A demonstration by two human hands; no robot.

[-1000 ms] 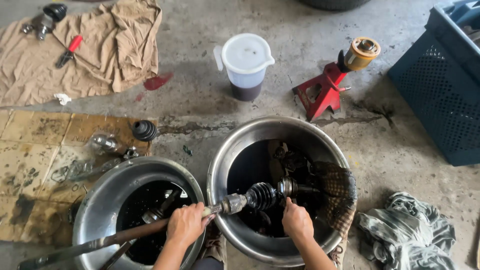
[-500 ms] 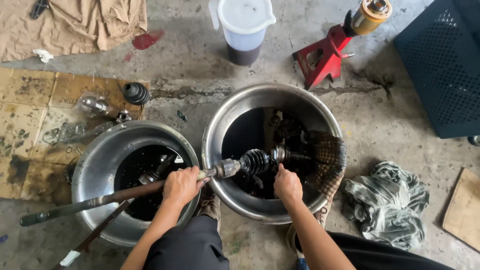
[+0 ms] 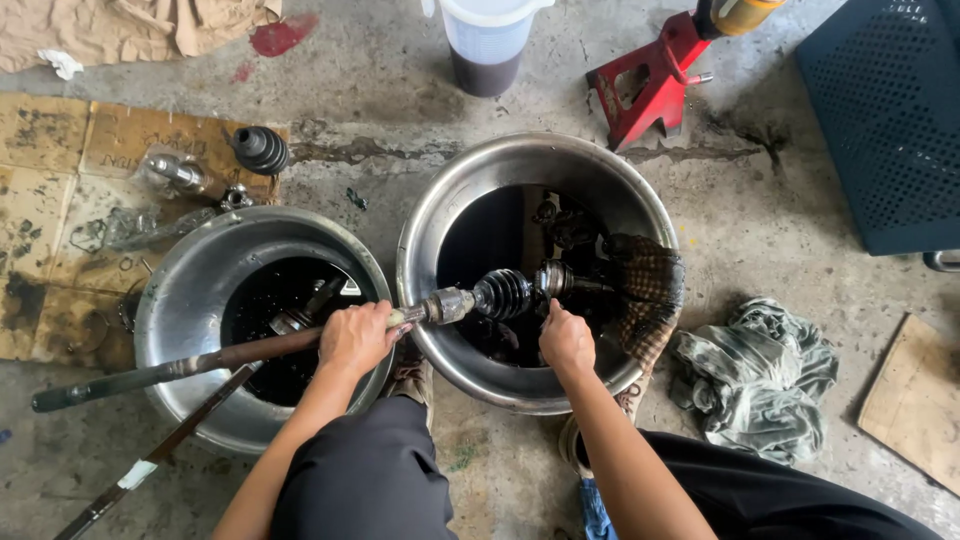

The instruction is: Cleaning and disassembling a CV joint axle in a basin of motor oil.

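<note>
Here, one axle shaft spans two steel basins, left hand closed around it, right hand curled at its one ribbed boot, grip unclear.

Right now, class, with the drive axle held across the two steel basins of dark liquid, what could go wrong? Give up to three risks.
1. The left hand grips the greasy axle shaft; it could slip and splash the left basin.
2. The right hand works beside the rubber boot over the right basin, so skin may meet the dirty liquid.
3. The rag draped on that rim could slide in.
</note>
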